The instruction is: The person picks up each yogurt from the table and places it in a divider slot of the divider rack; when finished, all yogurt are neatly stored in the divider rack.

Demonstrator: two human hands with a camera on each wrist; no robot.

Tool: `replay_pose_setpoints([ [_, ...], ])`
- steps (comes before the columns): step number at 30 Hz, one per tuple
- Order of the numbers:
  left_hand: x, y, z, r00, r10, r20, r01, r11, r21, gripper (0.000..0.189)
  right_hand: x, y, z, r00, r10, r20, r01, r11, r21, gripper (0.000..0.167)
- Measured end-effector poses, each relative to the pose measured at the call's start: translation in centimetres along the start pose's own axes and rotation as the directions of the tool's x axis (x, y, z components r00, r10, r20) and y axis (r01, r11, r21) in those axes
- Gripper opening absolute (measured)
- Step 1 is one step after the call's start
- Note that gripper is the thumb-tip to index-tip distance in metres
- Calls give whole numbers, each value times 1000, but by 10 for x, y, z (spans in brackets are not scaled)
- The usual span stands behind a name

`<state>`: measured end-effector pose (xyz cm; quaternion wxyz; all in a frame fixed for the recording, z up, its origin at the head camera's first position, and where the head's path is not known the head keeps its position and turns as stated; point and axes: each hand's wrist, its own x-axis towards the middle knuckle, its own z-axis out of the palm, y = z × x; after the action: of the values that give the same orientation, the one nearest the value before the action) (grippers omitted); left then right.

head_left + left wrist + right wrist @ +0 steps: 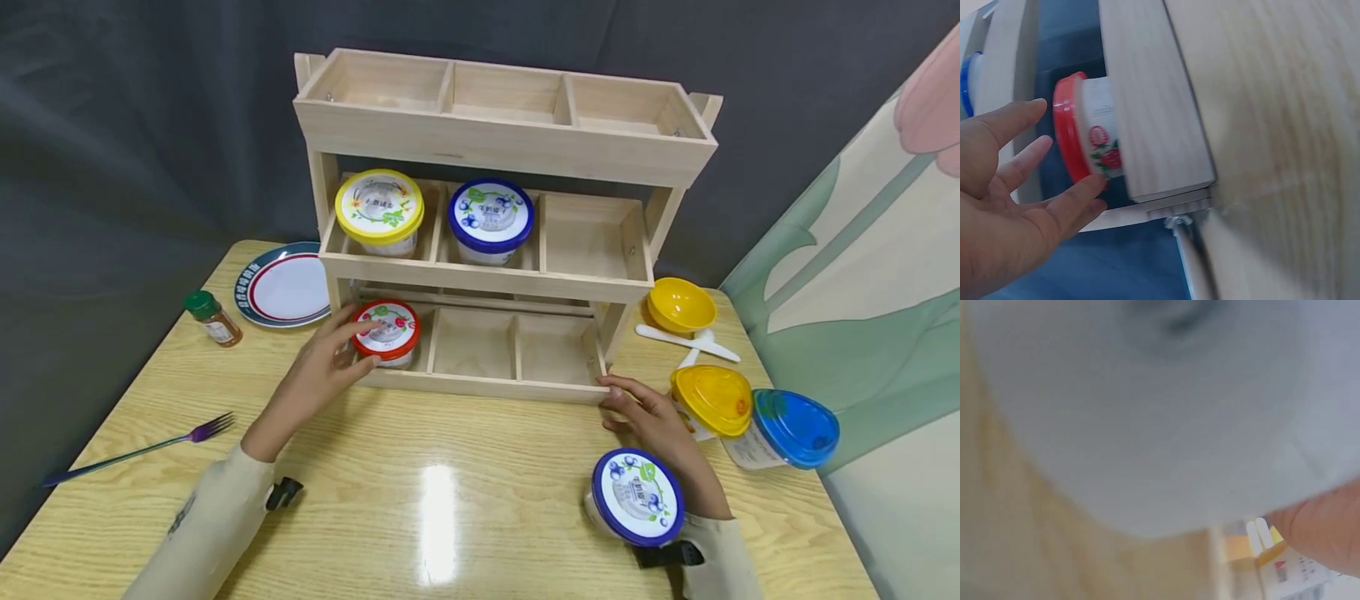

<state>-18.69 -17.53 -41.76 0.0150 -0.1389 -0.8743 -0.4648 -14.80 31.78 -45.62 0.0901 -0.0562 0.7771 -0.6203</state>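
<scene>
A red-lidded tub [387, 333] sits in the left compartment of the bottom tier of a wooden rack [480, 385]. My left hand [318, 367] is at this tub with spread fingers. In the left wrist view a fingertip of the left hand [1029, 194] meets the tub's lower side, while the thumb stands apart from the red lid [1069, 128]. My right hand [648, 417] holds the right front corner of the bottom tier. A blue-lidded tub [637, 497] stands beside the right wrist; a pale round surface fills much of the right wrist view.
A yellow-lidded tub [379, 212] and another blue-lidded tub [491, 221] occupy the middle tier. At left are a plate [288, 283], a spice bottle [213, 318] and a fork [142, 450]. A yellow bowl [681, 305], white knife [686, 342] and two lidded containers [712, 400] are at right.
</scene>
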Motion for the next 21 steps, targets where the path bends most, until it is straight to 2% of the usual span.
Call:
replay_pose_setpoints([
  [3,-5,7,-4,1000,10,8,-10,1000,18,50,-4,-6,-3,999,16,48,-15,999,-30,50],
  [6,-12,14,-8,999,37,12,-37,999,37,49,-9,-15,-5,997,11,74,-2,992,-123,53],
  [8,-17,19,-11,998,59,8,-59,997,55,49,-13,-23,-7,997,5,76,10,981,-196,53],
  [12,-29,23,-18,997,71,4,-72,993,89,51,-22,-40,-10,998,-24,53,37,964,-262,51],
  [17,-37,17,-19,998,65,1,-65,994,88,50,-41,-56,-7,994,-110,8,107,952,-287,45],
  [21,-46,4,-18,1000,23,0,-23,999,38,47,-61,-62,0,983,-186,3,177,932,-317,40],
])
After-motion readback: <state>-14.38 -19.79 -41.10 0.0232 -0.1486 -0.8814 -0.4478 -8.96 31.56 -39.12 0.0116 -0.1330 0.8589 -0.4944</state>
